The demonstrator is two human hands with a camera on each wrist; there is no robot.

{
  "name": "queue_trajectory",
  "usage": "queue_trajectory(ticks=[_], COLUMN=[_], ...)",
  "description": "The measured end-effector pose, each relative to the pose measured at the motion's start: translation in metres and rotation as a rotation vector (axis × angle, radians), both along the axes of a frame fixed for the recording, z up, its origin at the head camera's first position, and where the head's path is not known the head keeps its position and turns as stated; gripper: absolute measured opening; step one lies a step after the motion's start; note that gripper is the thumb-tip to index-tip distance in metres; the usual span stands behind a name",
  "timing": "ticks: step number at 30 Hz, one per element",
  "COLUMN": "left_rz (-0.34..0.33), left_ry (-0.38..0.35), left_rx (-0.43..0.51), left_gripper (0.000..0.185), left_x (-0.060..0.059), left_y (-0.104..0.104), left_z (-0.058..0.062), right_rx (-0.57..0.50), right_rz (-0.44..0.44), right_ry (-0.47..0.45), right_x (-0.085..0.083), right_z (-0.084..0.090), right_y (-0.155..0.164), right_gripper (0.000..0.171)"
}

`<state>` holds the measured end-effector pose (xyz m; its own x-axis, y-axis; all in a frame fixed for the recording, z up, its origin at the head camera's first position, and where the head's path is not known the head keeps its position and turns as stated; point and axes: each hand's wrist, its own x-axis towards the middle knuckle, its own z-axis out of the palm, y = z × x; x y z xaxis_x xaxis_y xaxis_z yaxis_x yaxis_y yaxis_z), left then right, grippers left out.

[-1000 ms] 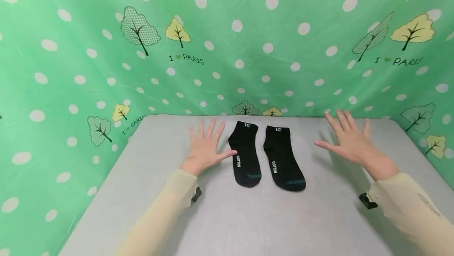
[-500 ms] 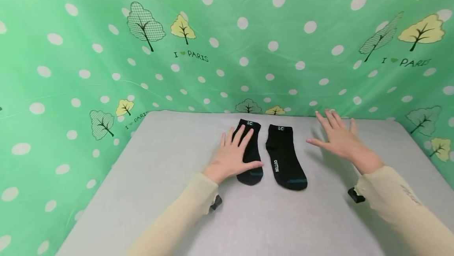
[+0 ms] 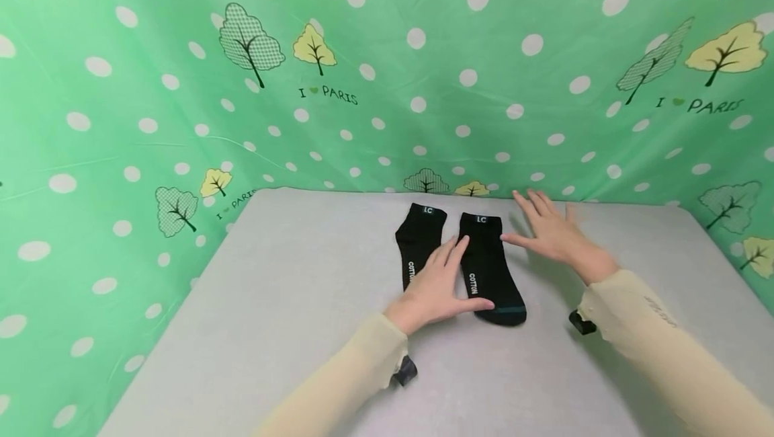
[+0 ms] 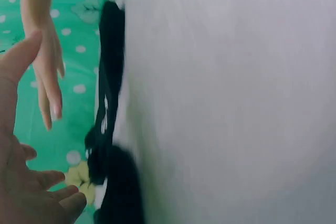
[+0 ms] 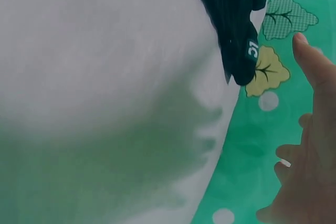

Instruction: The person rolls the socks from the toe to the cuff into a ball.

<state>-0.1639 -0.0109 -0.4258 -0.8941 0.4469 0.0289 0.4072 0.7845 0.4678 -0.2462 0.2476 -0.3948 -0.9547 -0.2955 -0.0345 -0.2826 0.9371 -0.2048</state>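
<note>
Two black ankle socks lie side by side on a grey-covered table, cuffs toward the back. The left sock point(image 3: 421, 232) is partly covered in the head view by my left hand point(image 3: 432, 289), which hovers with fingers spread over its toe end and the gap between the socks. Past the left thumb, the right sock point(image 3: 486, 262) shows an LC label, COTTON lettering and a teal stripe at the toe. My right hand point(image 3: 553, 232), fingers extended, is just right of that sock's cuff. In both wrist views the hands appear raised above the table, holding nothing.
A green polka-dot cloth point(image 3: 338, 134) with printed trees hangs behind and to the sides of the table point(image 3: 272, 302). A small dark device point(image 3: 405, 371) is strapped under the left wrist, and another dark device point(image 3: 582, 322) under the right.
My left hand has moved right, from beside the left sock to over its toe end. The right hand has shifted left toward the right sock. Both socks lie as before.
</note>
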Motion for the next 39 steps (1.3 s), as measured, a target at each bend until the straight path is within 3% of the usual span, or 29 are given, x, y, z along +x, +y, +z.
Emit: queue_trajectory(ticks=[9,15,22,28,31,39], left_rz=[0.088,0.121,0.207,0.282,0.284,0.278], left_ry=[-0.259,-0.408,-0.576,-0.69,-0.698,-0.726], left_rx=[0.396,0.611,0.821,1.037,1.077,1.047], left_gripper=[0.103,0.091,0.079,0.07,0.066,0.058], left_x=[0.018,0.028,0.03,0.024,0.024,0.025], left_y=[0.012,0.015,0.014,0.017,0.02,0.023], left_z=[-0.006,-0.008,-0.005,-0.006,-0.008,-0.008], right_rx=[-0.082,-0.22,-0.345,-0.469,-0.519,-0.651], right_rz=[0.026,0.051,0.05,-0.044,-0.106,-0.226], right_ry=[-0.079,-0.13,-0.154,-0.203,-0.24,-0.332], right_x=[-0.009,-0.014,-0.021,-0.025,-0.026,-0.023], right_z=[-0.01,-0.014,-0.018,-0.017,-0.016,-0.01], right_y=[-0.023,-0.029,-0.032,-0.034,-0.037,-0.042], right_gripper=[0.099,0.095,0.068,0.049,0.045,0.044])
